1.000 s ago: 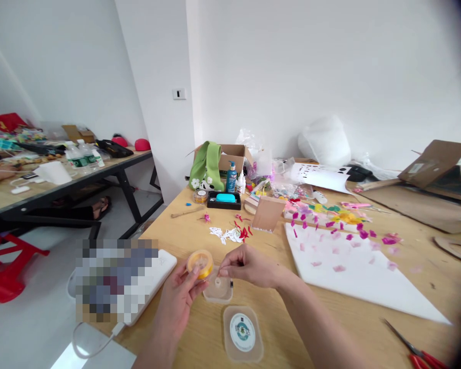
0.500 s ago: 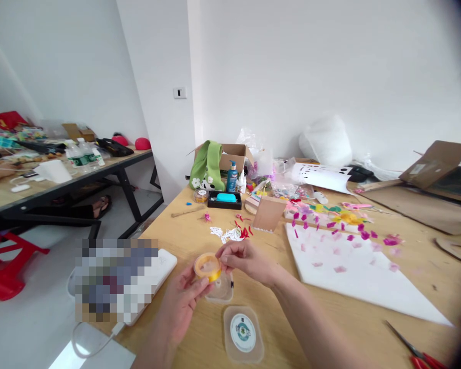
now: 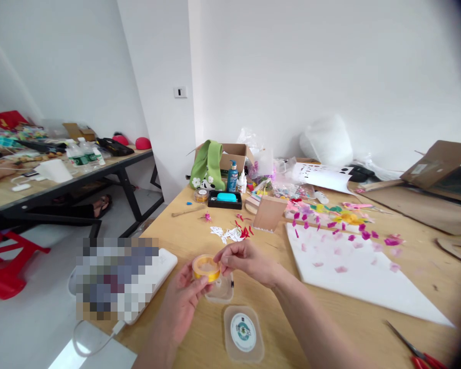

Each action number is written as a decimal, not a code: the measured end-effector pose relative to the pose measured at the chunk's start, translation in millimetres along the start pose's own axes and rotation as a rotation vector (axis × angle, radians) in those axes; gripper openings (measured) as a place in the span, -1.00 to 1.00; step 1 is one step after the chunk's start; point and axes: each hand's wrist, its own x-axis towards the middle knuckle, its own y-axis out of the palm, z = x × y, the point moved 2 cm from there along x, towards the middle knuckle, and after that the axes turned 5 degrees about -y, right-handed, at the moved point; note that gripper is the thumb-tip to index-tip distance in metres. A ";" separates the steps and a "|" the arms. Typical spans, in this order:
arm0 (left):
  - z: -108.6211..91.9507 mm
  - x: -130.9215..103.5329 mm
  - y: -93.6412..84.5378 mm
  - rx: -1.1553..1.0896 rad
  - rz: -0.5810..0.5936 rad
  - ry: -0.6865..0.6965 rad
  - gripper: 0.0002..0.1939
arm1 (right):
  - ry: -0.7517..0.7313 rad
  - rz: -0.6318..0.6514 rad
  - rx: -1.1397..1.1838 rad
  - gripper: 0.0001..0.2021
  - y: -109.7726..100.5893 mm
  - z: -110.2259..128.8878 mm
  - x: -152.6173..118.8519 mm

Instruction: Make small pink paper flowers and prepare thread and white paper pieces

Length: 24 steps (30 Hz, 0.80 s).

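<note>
A small round spool [image 3: 206, 275] wound with yellow-gold thread is in my left hand [image 3: 186, 290], its fingers and thumb gripping the rim. My right hand [image 3: 240, 260] is at the spool's right edge with thumb and index finger pinched together; whatever lies between them is too small to make out. Under the spool, a clear plastic case [image 3: 223, 291] rests on the wooden table. Nearer to me lies a squarish translucent lid [image 3: 243, 333] with a round label. White loops [image 3: 227, 234] and red pieces [image 3: 245, 232] are beyond my hands.
Scissors [image 3: 418, 353] with red handles lie at the near right. A white foam sheet [image 3: 353, 266] bears pink petals. Farther back are a small board [image 3: 269, 213], a black tray [image 3: 225, 204], a blue bottle [image 3: 232, 177] and a green bag [image 3: 207, 166]. A white device [image 3: 165, 264] sits left.
The spool has turned and tilted slightly in my left hand and shifted a little left. My right hand has barely moved and keeps its pinch.
</note>
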 end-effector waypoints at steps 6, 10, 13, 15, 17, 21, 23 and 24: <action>1.0 0.2 -0.6 -0.022 0.049 0.046 -0.70 | 0.011 0.051 0.077 -0.68 2.0 1.7 -2.0; 0.6 -0.3 -0.2 -0.031 0.053 0.056 -0.69 | 0.044 0.060 0.128 -0.63 4.5 1.4 -2.8; 0.5 -1.0 0.8 -0.042 0.055 0.072 -0.64 | 0.065 0.056 0.136 -0.60 6.4 2.3 -2.7; 1.2 -0.8 0.7 -0.048 0.028 0.078 -0.59 | 0.070 0.051 0.141 -0.60 7.3 3.3 -2.8; 2.4 0.2 -0.2 -0.059 -0.013 0.072 -0.56 | 0.073 0.051 0.141 -0.60 7.7 4.4 -3.1; 4.7 1.7 -1.7 -0.070 -0.031 0.061 -0.52 | 0.063 0.046 0.124 -0.63 7.5 7.5 -4.5; 5.3 1.3 -1.8 -0.069 -0.020 0.054 -0.53 | 0.044 0.046 0.147 -0.65 8.3 10.0 -5.2; 5.7 1.0 -1.7 -0.067 -0.018 0.047 -0.55 | 0.034 0.050 0.175 -0.67 9.3 11.4 -5.5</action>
